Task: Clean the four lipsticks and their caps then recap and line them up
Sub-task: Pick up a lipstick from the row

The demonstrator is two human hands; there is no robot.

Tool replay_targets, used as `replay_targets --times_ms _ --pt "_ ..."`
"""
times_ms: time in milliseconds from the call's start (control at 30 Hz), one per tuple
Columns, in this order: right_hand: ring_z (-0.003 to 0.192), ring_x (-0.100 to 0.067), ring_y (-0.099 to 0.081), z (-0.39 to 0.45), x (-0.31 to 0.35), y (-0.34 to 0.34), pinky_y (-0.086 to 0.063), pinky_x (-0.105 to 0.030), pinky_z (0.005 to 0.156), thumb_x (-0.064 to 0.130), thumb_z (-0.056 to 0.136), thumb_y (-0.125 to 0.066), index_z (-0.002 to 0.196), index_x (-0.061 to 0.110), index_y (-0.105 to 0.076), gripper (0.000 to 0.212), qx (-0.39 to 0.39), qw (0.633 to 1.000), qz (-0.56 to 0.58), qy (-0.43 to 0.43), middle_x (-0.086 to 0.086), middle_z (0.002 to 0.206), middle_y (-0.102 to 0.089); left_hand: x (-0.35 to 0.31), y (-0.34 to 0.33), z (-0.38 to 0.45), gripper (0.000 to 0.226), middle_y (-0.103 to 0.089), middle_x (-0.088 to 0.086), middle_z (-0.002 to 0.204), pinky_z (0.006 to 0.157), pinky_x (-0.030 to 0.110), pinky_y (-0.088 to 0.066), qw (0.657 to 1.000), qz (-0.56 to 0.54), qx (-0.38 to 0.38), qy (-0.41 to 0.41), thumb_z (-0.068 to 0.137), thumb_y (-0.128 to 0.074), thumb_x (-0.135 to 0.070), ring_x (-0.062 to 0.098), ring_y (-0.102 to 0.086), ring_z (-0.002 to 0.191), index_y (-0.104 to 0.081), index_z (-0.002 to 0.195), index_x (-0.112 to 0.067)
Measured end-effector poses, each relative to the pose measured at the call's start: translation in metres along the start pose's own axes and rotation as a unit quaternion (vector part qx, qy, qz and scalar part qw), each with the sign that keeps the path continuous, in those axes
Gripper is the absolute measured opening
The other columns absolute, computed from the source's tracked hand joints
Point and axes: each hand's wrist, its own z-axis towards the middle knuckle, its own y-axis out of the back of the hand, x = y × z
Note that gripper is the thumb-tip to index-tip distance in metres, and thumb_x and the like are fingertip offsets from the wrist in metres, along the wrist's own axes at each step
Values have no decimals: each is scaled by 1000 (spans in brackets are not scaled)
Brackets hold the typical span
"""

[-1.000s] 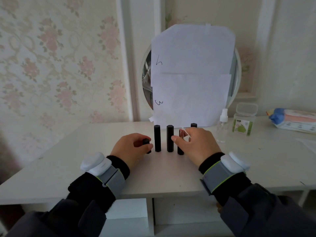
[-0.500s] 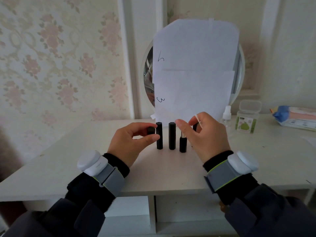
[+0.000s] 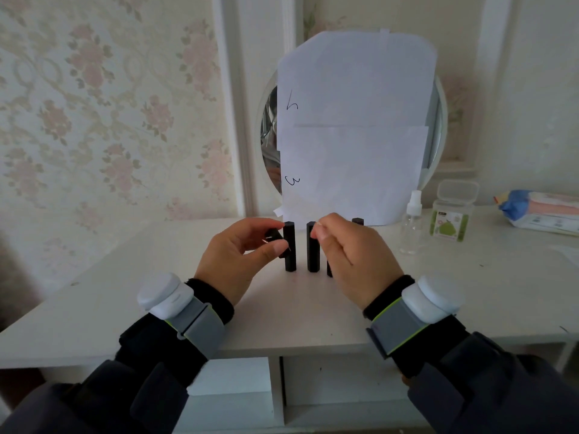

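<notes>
Two capped black lipsticks [image 3: 290, 247] [image 3: 312, 249] stand upright side by side on the white table [image 3: 125, 277]. My left hand [image 3: 241, 258] holds a loose black cap [image 3: 273, 237] between thumb and fingers, just left of the first lipstick. My right hand [image 3: 351, 258] pinches a thin white cotton swab [image 3: 317, 224] between thumb and forefinger, in front of the second lipstick's top. Behind this hand only the base of a third lipstick [image 3: 329, 271] shows. The top of a fourth black piece [image 3: 357, 220] pokes out above the knuckles.
A round mirror [image 3: 269, 126] covered with white paper sheets leans at the back. To the right stand a clear spray bottle [image 3: 412, 227], a small swab box [image 3: 451, 214] and a wipes pack [image 3: 542, 213]. The table's front edge lies under my wrists.
Both hands have risen off the table. My left hand lifted the cap up beside the first lipstick. My right hand moved left with the swab, covering the third lipstick.
</notes>
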Motion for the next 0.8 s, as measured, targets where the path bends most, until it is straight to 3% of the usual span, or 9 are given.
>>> replay_targets --times_ms 100,200,367,667,800 --pt "67 -14 -55 1 -1 -3 -49 -38 62 48 99 -36 104 27 -65 37 20 999 -10 39 6 69 -58 1 -1 2 17 -74 5 84 67 23 -54 997 -63 -12 35 84 -69 -3 16 -70 74 -66 95 -16" --pt "65 -12 -53 1 -3 -4 -49 -37 62 52 97 -34 114 35 -64 39 25 999 -2 28 9 66 -55 -1 -1 2 13 -74 8 80 69 25 -58 981 -178 -30 71 86 -62 7 23 -73 75 -59 92 -4" --pt "69 -10 -53 -1 -2 -7 -50 -37 70 43 97 -30 125 41 -56 38 56 998 -5 14 15 65 -49 -3 2 1 9 -74 14 84 68 28 -59 956 -279 -37 85 91 -53 6 26 -73 74 -54 94 -2" --pt "73 -8 -49 -1 2 -3 -47 -33 68 35 94 -35 127 35 -60 42 60 997 -27 50 17 73 -50 0 0 1 20 -75 4 86 66 23 -56 984 -161 25 70 91 -55 2 17 -70 73 -69 98 -11" --pt "68 -12 -51 0 -2 -7 -46 -37 66 31 96 -38 124 25 -51 31 58 998 -1 15 14 68 -49 2 -1 1 21 -75 8 89 65 21 -55 990 -118 30 67 88 -61 3 17 -70 73 -71 95 -14"
